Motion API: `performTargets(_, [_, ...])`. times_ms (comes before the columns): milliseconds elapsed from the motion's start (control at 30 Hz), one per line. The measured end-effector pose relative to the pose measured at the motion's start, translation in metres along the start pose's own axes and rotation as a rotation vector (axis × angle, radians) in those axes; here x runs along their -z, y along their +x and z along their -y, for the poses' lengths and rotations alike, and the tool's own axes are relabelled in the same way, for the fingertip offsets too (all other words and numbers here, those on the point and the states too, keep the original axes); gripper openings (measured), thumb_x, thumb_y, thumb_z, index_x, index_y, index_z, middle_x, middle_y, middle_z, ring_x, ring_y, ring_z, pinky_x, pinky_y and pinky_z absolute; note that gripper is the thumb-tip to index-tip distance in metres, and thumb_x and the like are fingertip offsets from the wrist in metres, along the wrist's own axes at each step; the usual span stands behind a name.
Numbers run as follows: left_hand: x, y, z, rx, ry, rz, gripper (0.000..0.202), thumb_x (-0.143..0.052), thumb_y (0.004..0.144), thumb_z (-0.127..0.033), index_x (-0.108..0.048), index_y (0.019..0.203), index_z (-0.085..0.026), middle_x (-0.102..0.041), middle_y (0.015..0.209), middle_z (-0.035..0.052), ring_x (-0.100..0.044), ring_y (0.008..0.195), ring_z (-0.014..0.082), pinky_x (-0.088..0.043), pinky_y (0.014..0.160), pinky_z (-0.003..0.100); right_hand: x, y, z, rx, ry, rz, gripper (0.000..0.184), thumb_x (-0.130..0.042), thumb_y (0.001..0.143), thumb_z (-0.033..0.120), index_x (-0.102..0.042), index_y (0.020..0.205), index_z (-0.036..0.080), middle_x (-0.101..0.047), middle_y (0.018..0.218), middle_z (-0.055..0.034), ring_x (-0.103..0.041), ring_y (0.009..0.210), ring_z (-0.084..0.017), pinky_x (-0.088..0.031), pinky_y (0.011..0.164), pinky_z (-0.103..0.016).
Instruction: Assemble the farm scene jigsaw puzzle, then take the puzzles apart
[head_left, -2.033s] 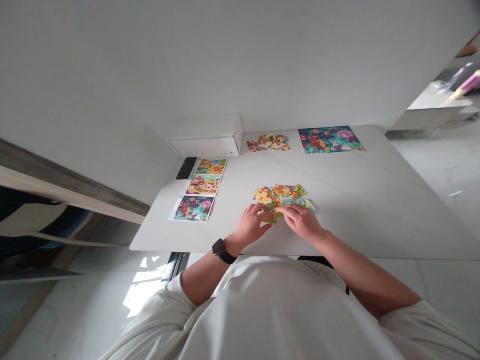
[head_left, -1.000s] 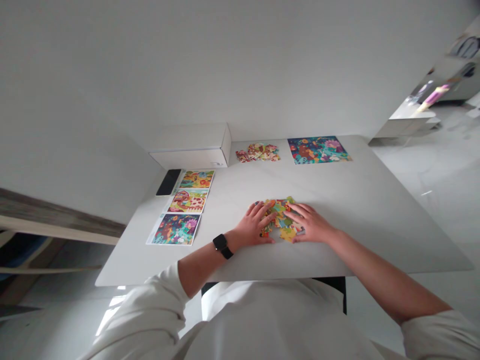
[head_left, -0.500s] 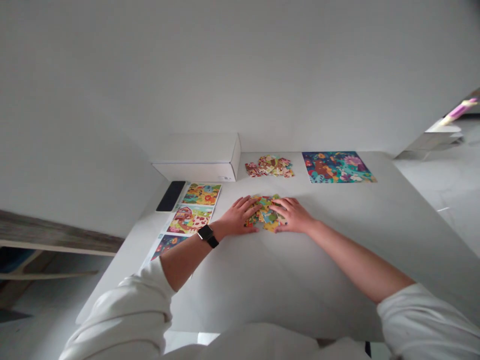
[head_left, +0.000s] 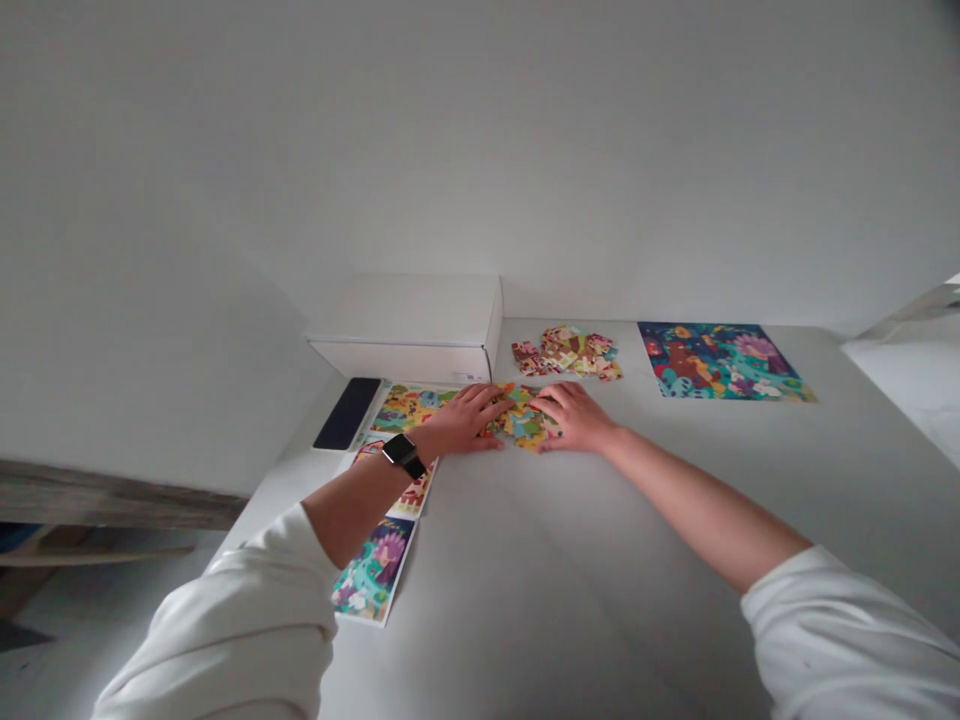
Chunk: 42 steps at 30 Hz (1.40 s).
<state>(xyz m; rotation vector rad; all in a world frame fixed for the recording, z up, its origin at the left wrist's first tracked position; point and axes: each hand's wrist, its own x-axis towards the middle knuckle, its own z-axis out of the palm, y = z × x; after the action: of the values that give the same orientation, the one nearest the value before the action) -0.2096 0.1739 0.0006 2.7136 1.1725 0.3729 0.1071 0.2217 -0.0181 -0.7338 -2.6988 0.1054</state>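
A heap of yellow and green puzzle pieces (head_left: 523, 422) lies on the white table (head_left: 600, 560), far from me. My left hand (head_left: 459, 423), with a black watch on its wrist, rests flat on the heap's left side, fingers stretched out. My right hand (head_left: 574, 417) lies flat on the heap's right side, fingers also stretched out. Neither hand grips a piece.
A second heap of reddish pieces (head_left: 566, 351) lies behind, beside a white box (head_left: 409, 330). A finished blue puzzle (head_left: 721, 360) sits at the back right. Three picture cards (head_left: 375, 570) run down the left, next to a black phone (head_left: 347, 412).
Both hands have slid the heap away from me across the table, toward the box and the cards. My arms are now stretched out, and the view has tilted forward.
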Motion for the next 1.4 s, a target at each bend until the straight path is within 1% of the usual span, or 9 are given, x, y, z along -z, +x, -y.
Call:
performTargets(267, [0.002,0.000,-0.014,0.057,-0.005,-0.067,0.076,-0.075,0.093,-0.064,-0.059,0.158,-0.028,-0.056,0.158,0.0189,-0.049,0.148,0.0405,-0.036,0.128,0.063,-0.005,0.011,-0.002,0.063,0.014,0.004,0.093,-0.077,0.080,0.087,-0.070,0.144,0.020,-0.067,0.138,-0.0194,-0.061,0.125,-0.039,-0.048,0.111,-0.058])
performTargets(433, [-0.004,0.018,-0.056,0.068,0.018,-0.119,0.074,-0.070,0.096,-0.067,-0.060,0.156,-0.026,-0.054,0.163,0.0187,-0.046,0.153,0.0407,-0.027,0.133,0.064,0.022,0.007,-0.014,0.038,-0.024,-0.072,0.062,-0.068,0.099,0.064,-0.069,0.145,0.023,-0.067,0.142,-0.0166,-0.059,0.131,-0.037,-0.046,0.115,-0.056])
performTargets(567, [-0.020,0.041,-0.098,-0.006,-0.028,-0.082,0.058,-0.063,0.104,-0.055,-0.063,0.154,-0.026,-0.055,0.164,0.0163,-0.044,0.157,0.0382,-0.026,0.134,0.060,0.064,-0.045,-0.076,-0.410,-0.143,-0.237,0.044,-0.051,0.109,0.040,-0.069,0.143,0.019,-0.068,0.140,-0.0193,-0.060,0.132,-0.037,-0.045,0.117,-0.055])
performTargets(667, [-0.033,0.066,-0.114,-0.047,-0.046,-0.031,0.050,-0.060,0.106,-0.044,-0.063,0.154,-0.029,-0.051,0.169,0.0116,-0.042,0.159,0.0356,-0.023,0.136,0.060,0.087,-0.103,-0.129,-0.816,-0.216,-0.238,0.049,-0.052,0.108,0.046,-0.068,0.144,0.016,-0.066,0.143,-0.0238,-0.058,0.135,-0.042,-0.046,0.116,-0.059])
performTargets(833, [-0.042,0.103,-0.110,-0.010,0.047,0.032,0.042,-0.052,0.107,-0.029,-0.070,0.145,-0.029,-0.065,0.157,0.0094,-0.051,0.153,0.0351,-0.026,0.133,0.064,0.099,-0.169,-0.155,-0.937,-0.124,-0.018,0.060,-0.050,0.108,0.058,-0.067,0.148,0.016,-0.064,0.151,-0.0235,-0.059,0.140,-0.039,-0.045,0.119,-0.053])
performTargets(967, [-0.038,0.112,-0.108,-0.011,0.150,0.042,0.036,-0.051,0.107,-0.027,-0.077,0.133,-0.025,-0.073,0.144,0.0121,-0.061,0.140,0.0362,-0.031,0.129,0.066,0.103,-0.191,-0.123,-0.960,-0.118,0.061,0.058,-0.057,0.106,0.048,-0.058,0.160,0.025,-0.057,0.163,-0.0178,-0.058,0.145,-0.037,-0.042,0.125,-0.054])
performTargets(1100, [-0.035,0.111,-0.125,0.089,0.239,-0.020,0.034,-0.051,0.105,-0.022,-0.080,0.122,-0.021,-0.072,0.142,0.0161,-0.062,0.136,0.0364,-0.037,0.126,0.066,0.105,-0.229,-0.066,-0.923,-0.174,0.049,0.065,-0.053,0.107,0.048,-0.048,0.168,0.026,-0.052,0.169,-0.0163,-0.054,0.150,-0.038,-0.045,0.123,-0.055])
performTargets(1267, [-0.027,0.098,-0.168,0.130,0.241,-0.046,0.037,-0.056,0.104,-0.023,-0.074,0.137,-0.023,-0.067,0.152,0.0139,-0.057,0.143,0.0340,-0.040,0.128,0.059,0.101,-0.284,0.033,-0.833,-0.198,0.132,0.066,-0.051,0.106,0.057,-0.058,0.162,0.023,-0.053,0.167,-0.0175,-0.052,0.151,-0.042,-0.045,0.122,-0.058])
performTargets(1400, [-0.026,0.063,-0.198,0.110,0.075,-0.082,0.043,-0.061,0.104,-0.033,-0.068,0.146,-0.026,-0.066,0.153,0.0122,-0.058,0.145,0.0319,-0.043,0.128,0.054,0.090,-0.290,0.122,-0.698,-0.160,0.148,0.066,-0.056,0.105,0.057,-0.059,0.161,0.024,-0.052,0.169,-0.0165,-0.049,0.152,-0.045,-0.043,0.122,-0.063])
